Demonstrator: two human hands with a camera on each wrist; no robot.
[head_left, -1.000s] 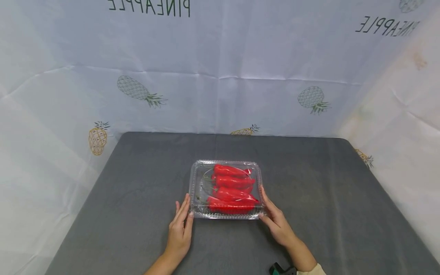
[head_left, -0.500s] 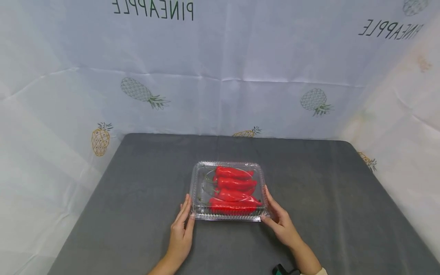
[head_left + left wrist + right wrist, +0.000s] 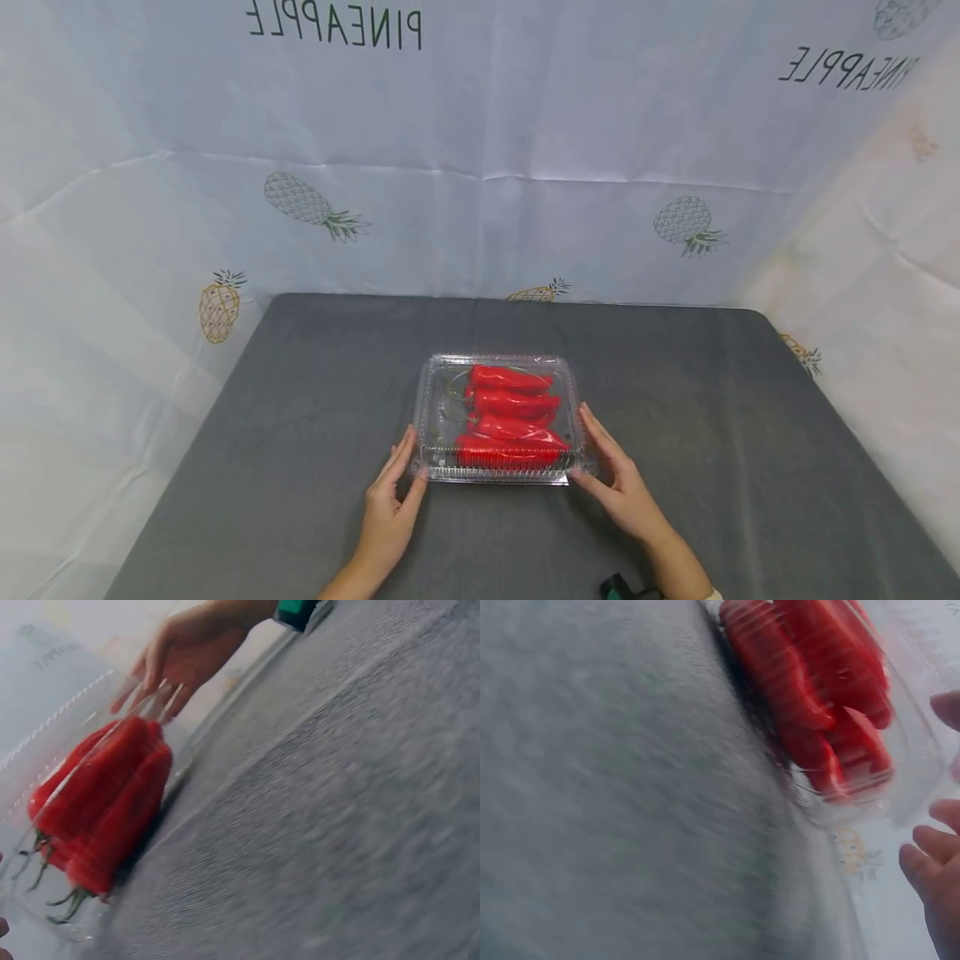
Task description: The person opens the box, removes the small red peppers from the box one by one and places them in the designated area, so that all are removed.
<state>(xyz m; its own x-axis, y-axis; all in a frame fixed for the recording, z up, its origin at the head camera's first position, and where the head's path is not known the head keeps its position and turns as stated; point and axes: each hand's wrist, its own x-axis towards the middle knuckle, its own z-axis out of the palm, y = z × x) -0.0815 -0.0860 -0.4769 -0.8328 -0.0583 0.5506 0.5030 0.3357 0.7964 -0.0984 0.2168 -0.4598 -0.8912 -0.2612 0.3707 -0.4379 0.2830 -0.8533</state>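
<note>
A clear plastic clamshell box (image 3: 435,400) with its lid down sits on the grey table in the head view. Several red peppers (image 3: 513,406) with green stems lie inside it, seen also as red peppers (image 3: 105,787) in the left wrist view. At the box's left front corner is my left hand (image 3: 387,508), its fingers straight and thumb near the edge. On the opposite side my right hand (image 3: 626,492) has its fingers extended along the edge. In the right wrist view the right-hand fingers (image 3: 934,859) are spread and look slightly apart from the plastic.
The grey tabletop (image 3: 315,400) reaches back to a white curtain (image 3: 480,108) printed with pineapples and mirrored lettering. More of this cloth hangs at both sides. A black and green device (image 3: 618,588) is by the right wrist.
The thumb and fingers of both hands have spread a little and eased slightly outward from the box. The whole scene shifts a little with the head camera; the box looks otherwise still.
</note>
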